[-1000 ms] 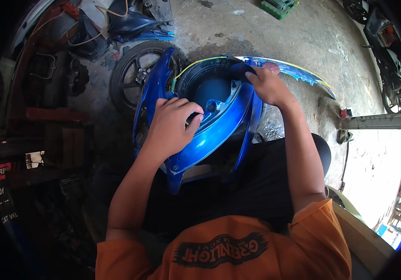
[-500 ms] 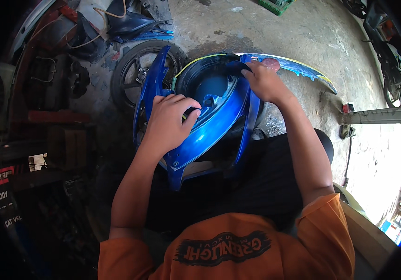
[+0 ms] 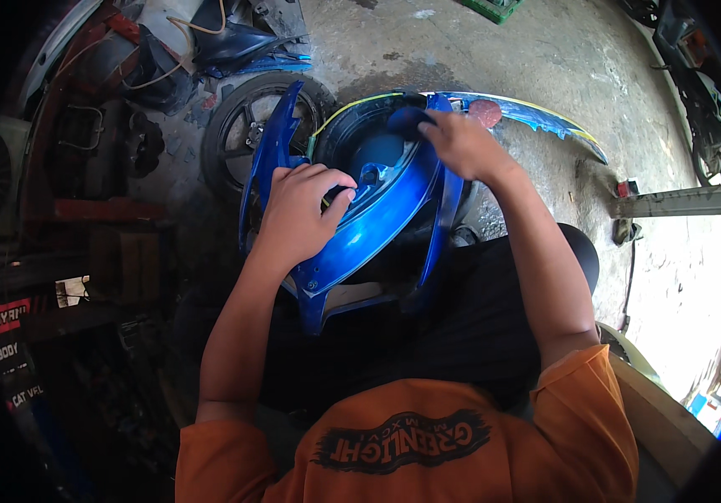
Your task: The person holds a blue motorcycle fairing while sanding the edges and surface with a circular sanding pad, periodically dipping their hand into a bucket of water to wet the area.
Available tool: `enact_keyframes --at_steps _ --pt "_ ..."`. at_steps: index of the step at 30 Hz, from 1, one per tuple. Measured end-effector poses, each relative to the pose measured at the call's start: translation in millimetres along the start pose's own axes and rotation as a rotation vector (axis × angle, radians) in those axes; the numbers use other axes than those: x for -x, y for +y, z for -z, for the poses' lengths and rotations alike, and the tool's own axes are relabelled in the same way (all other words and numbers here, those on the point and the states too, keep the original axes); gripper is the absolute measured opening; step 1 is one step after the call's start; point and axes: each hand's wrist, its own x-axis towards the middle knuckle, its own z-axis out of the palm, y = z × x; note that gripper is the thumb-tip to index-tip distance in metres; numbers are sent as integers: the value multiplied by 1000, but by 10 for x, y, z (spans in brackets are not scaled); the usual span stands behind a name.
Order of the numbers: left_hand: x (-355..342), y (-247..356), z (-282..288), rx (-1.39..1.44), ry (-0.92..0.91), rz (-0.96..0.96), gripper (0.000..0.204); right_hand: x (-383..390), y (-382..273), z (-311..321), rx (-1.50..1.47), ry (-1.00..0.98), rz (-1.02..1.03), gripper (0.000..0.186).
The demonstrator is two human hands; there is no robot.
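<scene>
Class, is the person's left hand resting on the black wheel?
No, the left hand lies on the blue plastic panel; the wheel sits behind, untouched.

Glossy blue plastic, smooth and reflective, on the motorcycle body panel (image 3: 377, 210) under the left hand (image 3: 298, 210) and right hand (image 3: 465, 147). Same shiny plastic, with a yellow painted edge stripe, on the long fairing strip (image 3: 536, 117) behind it. Matt black rubber on the tyre (image 3: 226, 126), dull grey metal on the spokes inside. Rough, stained, patchy grey concrete on the floor (image 3: 545, 59). Soft matt orange cloth on the shirt (image 3: 578, 427), with a flat black print across the chest. Dull black cloth on the trousers (image 3: 461, 318). Pale, matt metal on the bar (image 3: 679, 201) lying at the right.
</scene>
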Motion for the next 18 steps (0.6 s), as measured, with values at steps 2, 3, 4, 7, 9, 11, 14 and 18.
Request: enact_keyframes --at_steps 2,3,4,7,9,11,14,18 --pt "-6 -10 -18 -6 13 -7 13 -41 80 -12 9 -20 -18 49" --pt "-3 -8 2 -11 15 -2 13 -71 41 -3 16 -43 -22 49" --pt "-3 -1 21 -10 -6 15 13 -13 -7 -34 41 -19 72 45" --pt "3 -18 -25 0 34 -11 11 67 -75 1 -36 2 110 44" --pt "-5 -30 -49 14 92 -57 9 -13 41 -12 45 36 73 44" --pt "-26 -17 -53 11 77 -62 9 -48 148 -54 106 67 45 44" --pt "19 -37 3 -1 51 -25 9 91 -178 -35 -13 -21 156 42" --pt "-8 -26 23 3 3 -4 12 68 -170 -2 43 33 94 40"
